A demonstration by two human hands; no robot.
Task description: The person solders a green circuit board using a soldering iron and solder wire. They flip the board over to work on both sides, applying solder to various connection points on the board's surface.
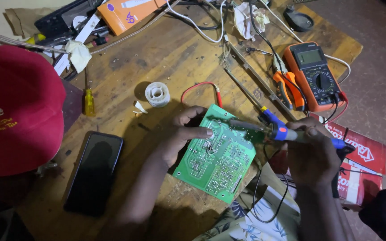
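Green rectangular circuit board (217, 154), solder side up, is propped at a tilt near the front edge of the scuffed wooden table (166, 58), partly overhanging toward a leaf-patterned cloth (246, 227). It's steadied by the left hand (182, 134), whose fingers are curled round its left edge, with the thumb laid flat on the board's face. A blue-and-orange handled soldering iron (269, 128) is gripped by the right hand (313, 156) in a closed fist, and its tip is laid down on the board near the upper middle.

The table is pretty cluttered and marked all over with burns and stains. A white spool of solder wire (157, 94) is set just above the left hand, a yellow-handled screwdriver (89, 100) further left, and a black smartphone (94, 172) lies face up near the front left. An orange digital multimeter (316, 76) is parked at the right, beside orange-handled pliers (287, 87), with white and black cables tangled across the back. A red-and-white cardboard box (360, 169) is tucked under the right wrist. A red cap (16, 107) on another person's head fills the left side. The floor beyond looks like dim, brownish tile.
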